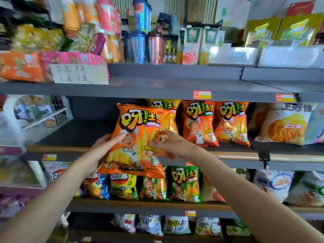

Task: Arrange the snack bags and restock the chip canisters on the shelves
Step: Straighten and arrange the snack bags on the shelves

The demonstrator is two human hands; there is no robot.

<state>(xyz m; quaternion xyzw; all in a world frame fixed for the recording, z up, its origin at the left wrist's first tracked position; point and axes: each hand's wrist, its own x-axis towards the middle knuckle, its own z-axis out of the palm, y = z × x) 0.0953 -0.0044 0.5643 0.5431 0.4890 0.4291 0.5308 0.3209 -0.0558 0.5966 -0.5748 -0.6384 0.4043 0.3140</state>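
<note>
Head view: both hands hold one orange bag up in front of the middle shelf. The left hand grips the bag's left edge, with the thumb lying across the front and the fingers hidden behind. The right hand pinches the bag's right edge, with the fingers curled on the front. The bag is a little tilted, and its bottom hangs lower than the shelf's front rail.

Just behind the right hand stands a yellow bag. To the right of that hand two more orange bags stand side by side on the shelf. Farther right sits a white bag.

Past the left hand the shelf is dark and bare. Below both hands a green bag and a blue bag stand on the next shelf down.

High above the hands, blue cans and a pink can stand on the top shelf, next to juice boxes. Up and left of the left hand a paper sign leans on some packs.
</note>
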